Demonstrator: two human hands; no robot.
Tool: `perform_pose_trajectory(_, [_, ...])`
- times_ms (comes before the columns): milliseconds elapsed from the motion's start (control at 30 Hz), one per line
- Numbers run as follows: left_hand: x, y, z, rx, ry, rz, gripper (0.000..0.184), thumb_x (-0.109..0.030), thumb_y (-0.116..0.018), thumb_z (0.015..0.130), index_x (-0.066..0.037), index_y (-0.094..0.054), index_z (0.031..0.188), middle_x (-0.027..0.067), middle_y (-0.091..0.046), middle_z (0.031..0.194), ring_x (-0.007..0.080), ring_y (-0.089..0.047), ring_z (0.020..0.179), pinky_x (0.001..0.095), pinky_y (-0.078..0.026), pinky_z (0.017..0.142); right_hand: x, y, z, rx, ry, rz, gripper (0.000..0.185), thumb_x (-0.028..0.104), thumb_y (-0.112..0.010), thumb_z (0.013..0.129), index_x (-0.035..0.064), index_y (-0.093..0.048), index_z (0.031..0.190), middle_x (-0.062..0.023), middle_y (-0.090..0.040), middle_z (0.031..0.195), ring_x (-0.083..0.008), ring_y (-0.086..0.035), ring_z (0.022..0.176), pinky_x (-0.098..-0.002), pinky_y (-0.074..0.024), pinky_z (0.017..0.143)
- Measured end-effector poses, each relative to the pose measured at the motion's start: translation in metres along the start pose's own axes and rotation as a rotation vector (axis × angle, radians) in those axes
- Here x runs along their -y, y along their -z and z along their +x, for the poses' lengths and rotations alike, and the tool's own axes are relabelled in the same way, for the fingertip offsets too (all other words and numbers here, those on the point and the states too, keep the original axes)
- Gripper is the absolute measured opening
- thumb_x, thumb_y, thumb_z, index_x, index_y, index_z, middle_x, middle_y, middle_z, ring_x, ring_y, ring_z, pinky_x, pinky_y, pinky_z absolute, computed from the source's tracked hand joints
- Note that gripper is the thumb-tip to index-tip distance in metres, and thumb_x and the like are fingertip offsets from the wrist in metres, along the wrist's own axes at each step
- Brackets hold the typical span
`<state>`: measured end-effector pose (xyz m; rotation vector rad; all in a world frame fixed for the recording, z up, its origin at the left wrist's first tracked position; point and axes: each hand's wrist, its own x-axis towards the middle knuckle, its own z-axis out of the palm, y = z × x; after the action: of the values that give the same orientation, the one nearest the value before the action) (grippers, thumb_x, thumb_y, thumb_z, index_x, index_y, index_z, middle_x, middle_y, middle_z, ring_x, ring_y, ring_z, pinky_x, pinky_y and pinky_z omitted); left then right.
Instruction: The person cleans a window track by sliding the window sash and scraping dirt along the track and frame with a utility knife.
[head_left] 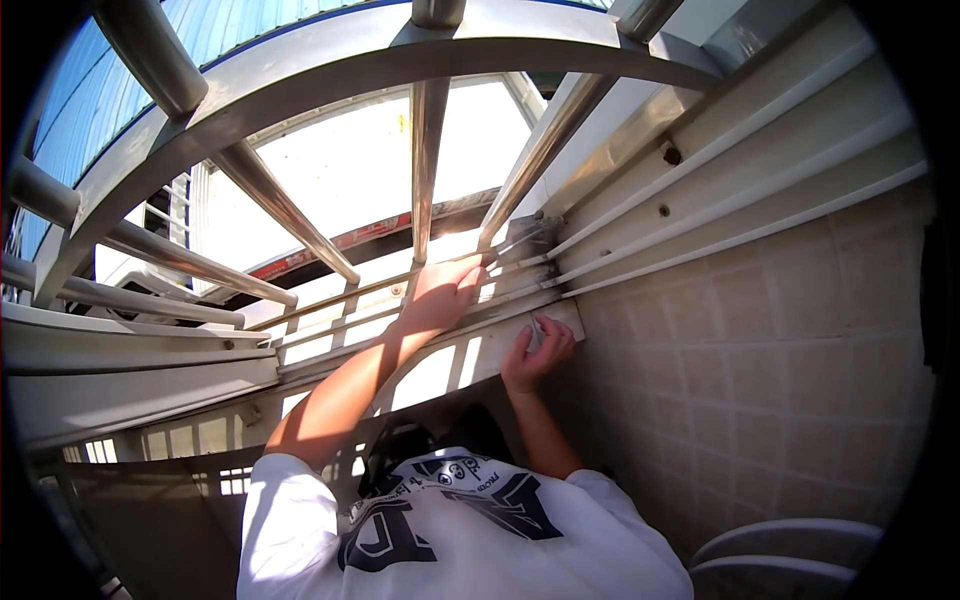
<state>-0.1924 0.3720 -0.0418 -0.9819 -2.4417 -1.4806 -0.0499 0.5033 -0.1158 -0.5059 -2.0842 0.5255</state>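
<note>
My left hand (445, 292) reaches over the window track (335, 325) in bright sun, near the foot of a metal bar (424, 170). Its fingers are closed and point down at the rails; whatever they hold is hidden. At the right end of the sill (440, 372), my right hand (538, 352) is curled, thumb and fingers close together. Between them shows a small pale grey thing (536, 336), too little visible to name. Dark grime (530, 238) marks the corner of the track, just beyond both hands.
A curved metal band (400, 62) with several bars crosses outside the window. The white window frame (740, 150) runs up the right side, beside a tiled wall (720, 380). White curved rails (790, 545) stand at lower right. A blue corrugated roof (90, 110) lies outside.
</note>
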Motion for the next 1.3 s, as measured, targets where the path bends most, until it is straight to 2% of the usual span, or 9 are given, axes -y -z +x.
perform_pose_trajectory(100, [-0.027,-0.018,-0.007,-0.278,0.246,-0.121,0.023,-0.025,-0.055,0.107,-0.006,-0.069,0.108,0.0059,-0.059,0.067,0.0195,-0.057,0.058,0.0367,-0.046,0.054,0.0,0.0,0.0,0.001,0.004,-0.001,0.022,0.016,-0.064,0.091,0.0043,-0.066,0.11,-0.0124,-0.06,0.104,-0.0317,-0.055,0.1,-0.0445,-0.0406,0.092])
perform_pose_trajectory(267, [0.011,-0.019,0.0,0.102,1.101,-1.039,0.026,-0.025,-0.053,0.109,-0.008,-0.064,0.093,-0.0016,-0.05,0.062,0.0087,-0.044,0.054,0.03,-0.037,0.047,-0.001,0.002,0.0,0.004,0.014,-0.006,0.022,0.017,-0.064,0.091,0.0043,-0.066,0.11,-0.0124,-0.06,0.104,-0.0317,-0.055,0.099,-0.0444,-0.0405,0.092])
perform_pose_trajectory(367, [-0.003,-0.013,-0.002,0.165,1.101,-1.036,0.03,-0.024,-0.051,0.109,-0.015,-0.054,0.081,-0.0074,-0.038,0.061,0.0044,-0.033,0.052,0.0248,-0.025,0.044,-0.002,0.002,0.0,0.008,0.02,-0.018,0.022,0.017,-0.064,0.091,0.0046,-0.066,0.11,-0.0124,-0.06,0.104,-0.0317,-0.055,0.099,-0.0444,-0.0402,0.092])
perform_pose_trajectory(467, [0.004,-0.005,-0.014,0.284,0.912,-0.753,0.025,-0.025,-0.052,0.108,-0.009,-0.066,0.094,0.0007,-0.054,0.061,0.0131,-0.049,0.052,0.03,-0.039,0.049,-0.002,0.002,0.0,0.015,0.007,-0.02,0.022,0.018,-0.064,0.092,0.0048,-0.066,0.11,-0.0121,-0.06,0.104,-0.0316,-0.055,0.099,-0.0445,-0.0401,0.092])
perform_pose_trajectory(567, [-0.01,0.034,-0.018,0.309,0.438,0.032,0.027,-0.027,-0.053,0.105,-0.012,-0.073,0.115,0.0093,-0.071,0.075,0.0268,-0.067,0.064,0.0383,-0.051,0.062,-0.001,0.002,0.0,0.006,0.007,-0.022,0.022,0.018,-0.064,0.092,0.005,-0.066,0.11,-0.0119,-0.06,0.104,-0.0316,-0.055,0.099,-0.0446,-0.0403,0.091])
perform_pose_trajectory(600, [-0.028,0.058,-0.008,0.436,0.499,0.236,0.033,-0.028,-0.054,0.102,-0.019,-0.071,0.129,0.0129,-0.076,0.092,0.0347,-0.072,0.083,0.0445,-0.055,0.076,-0.002,0.001,0.0,0.004,0.008,-0.013,0.022,0.018,-0.064,0.092,0.005,-0.066,0.11,-0.0119,-0.06,0.104,-0.0316,-0.055,0.099,-0.0447,-0.0404,0.091])
perform_pose_trajectory(700, [-0.026,0.077,0.0,0.622,0.397,0.486,0.028,-0.031,-0.056,0.102,-0.014,-0.073,0.117,0.0153,-0.073,0.085,0.0347,-0.072,0.083,0.0479,-0.055,0.074,-0.001,0.0,-0.002,0.011,-0.01,-0.012,0.023,0.02,-0.062,0.093,0.0051,-0.066,0.11,-0.0141,-0.062,0.103,-0.0362,-0.057,0.101,-0.0486,-0.0406,0.092])
perform_pose_trajectory(1133, [-0.012,-0.027,0.037,0.582,0.107,0.362,0.035,-0.033,-0.05,0.106,-0.005,-0.07,0.112,0.0208,-0.072,0.092,0.0389,-0.071,0.088,0.0485,-0.056,0.079,-0.005,0.001,-0.003,0.033,-0.021,-0.004,0.021,0.016,-0.064,0.091,0.0054,-0.066,0.11,-0.0123,-0.061,0.106,-0.0331,-0.056,0.103,-0.0464,-0.04,0.094])
perform_pose_trajectory(1300, [-0.024,-0.015,0.039,0.625,0.585,0.128,0.045,-0.041,-0.043,0.109,-0.005,-0.07,0.113,0.0241,-0.072,0.096,0.0404,-0.07,0.095,0.048,-0.055,0.085,-0.003,0.002,-0.002,0.021,-0.008,-0.024,0.021,0.017,-0.064,0.092,0.0051,-0.066,0.109,-0.0126,-0.061,0.105,-0.0337,-0.056,0.103,-0.0466,-0.0397,0.094])
